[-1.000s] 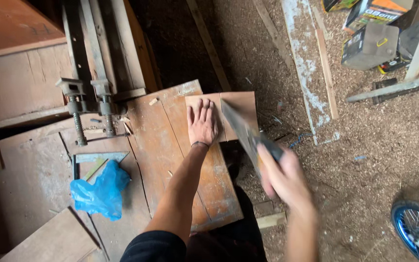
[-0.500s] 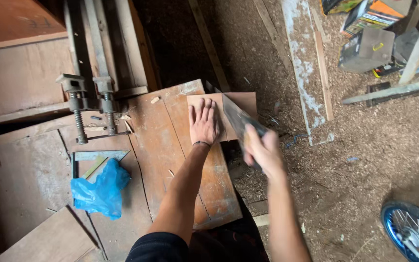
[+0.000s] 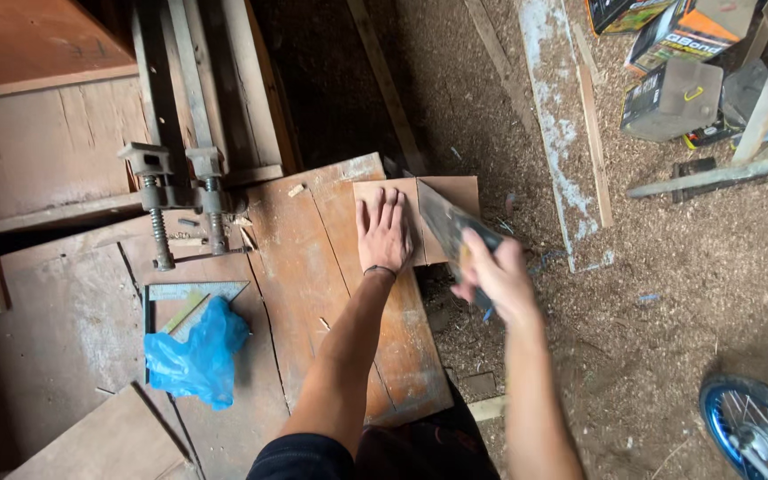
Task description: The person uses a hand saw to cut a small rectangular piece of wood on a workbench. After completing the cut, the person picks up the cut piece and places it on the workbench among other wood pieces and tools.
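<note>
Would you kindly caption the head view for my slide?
Left hand pins a thin board while right hand saws it.

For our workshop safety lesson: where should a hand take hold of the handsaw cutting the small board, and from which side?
Grip the handsaw by its dark handle at the near end, coming from the right, as the right hand does. The blade slants away across the small board, which the left hand presses flat.

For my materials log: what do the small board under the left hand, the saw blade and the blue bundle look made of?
Small board: thin, pale, unfinished wood, possibly plywood.
Saw blade in the right hand: grey, dull metal.
Blue bundle: thin, glossy, crinkled plastic.
Left hand lies flat on the board.
</note>
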